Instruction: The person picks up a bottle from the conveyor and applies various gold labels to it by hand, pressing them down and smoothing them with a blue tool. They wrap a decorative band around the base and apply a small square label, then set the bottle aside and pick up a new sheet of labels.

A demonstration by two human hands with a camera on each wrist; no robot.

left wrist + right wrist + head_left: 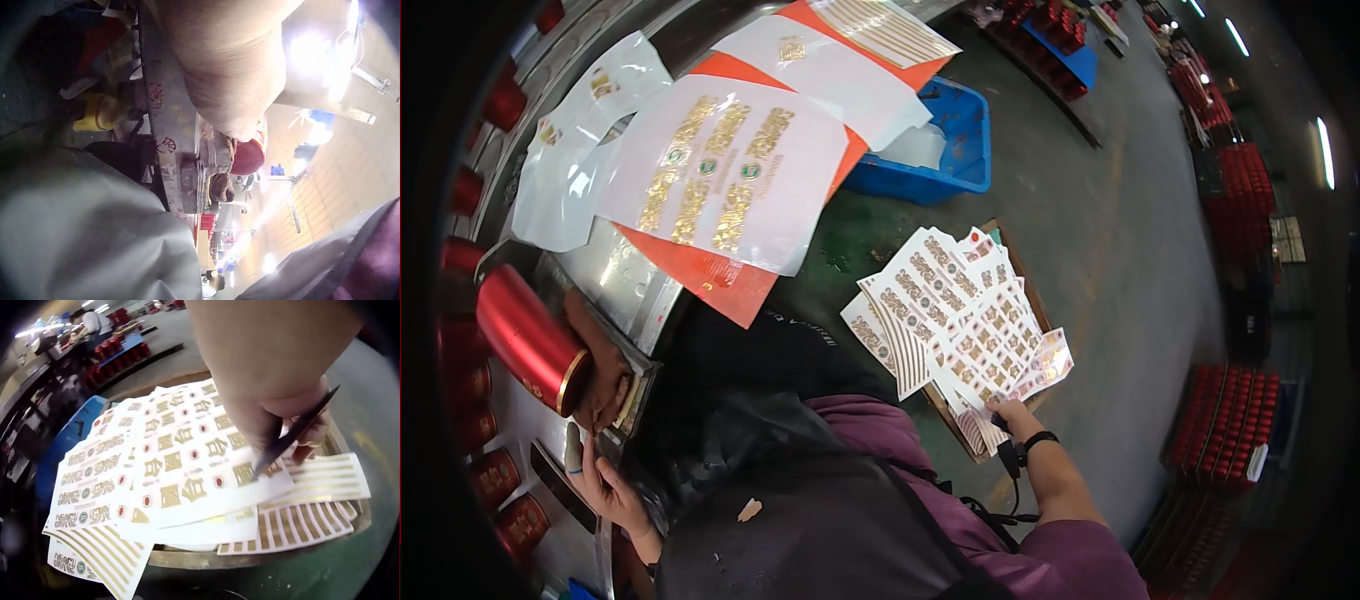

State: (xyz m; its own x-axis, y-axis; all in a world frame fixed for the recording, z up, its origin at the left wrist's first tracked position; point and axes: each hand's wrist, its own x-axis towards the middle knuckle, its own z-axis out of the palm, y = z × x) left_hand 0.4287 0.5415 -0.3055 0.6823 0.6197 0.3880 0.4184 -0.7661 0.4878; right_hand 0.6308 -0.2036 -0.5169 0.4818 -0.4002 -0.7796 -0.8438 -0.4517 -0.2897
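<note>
— Where do you have the right hand [1012,415]?

— In my head view it's at about 4 o'clock, sitting at the 6 o'clock edge of the fanned sticker sheets [955,320]. My right wrist camera shows the thumb and fingers curled tight, pinching thin dark tweezers [299,429]. The tip is down on the top sheet, out toward its 3 o'clock side.

— And the sheets themselves?

— They're spread overlapping on a wooden tray [187,558], with gold characters and strips on white backing. I judge them feather-light, floppy and glossy, so they'd slide over one another and crease if bent. I'd take a sheet by a bare margin, flat between the finger pads. A single sticker I'd lift only at a corner with the tweezer tip, because the foil looks easy to scratch.

— Left hand [605,485]?

— It's at 8 o'clock in my head view, by the edge of the bench [615,280]. The fingers are fairly straight and loose, and I can't make out anything held in them. A red tin [525,338] lies on its side at the hand's 11 o'clock. My left wrist camera is too close and blurred to add anything.

— Anything else nearby?

— A blue crate [960,140] at 12 o'clock of the fan, and larger gold-printed sheets [720,180] on the bench at its 10 o'clock.
</note>
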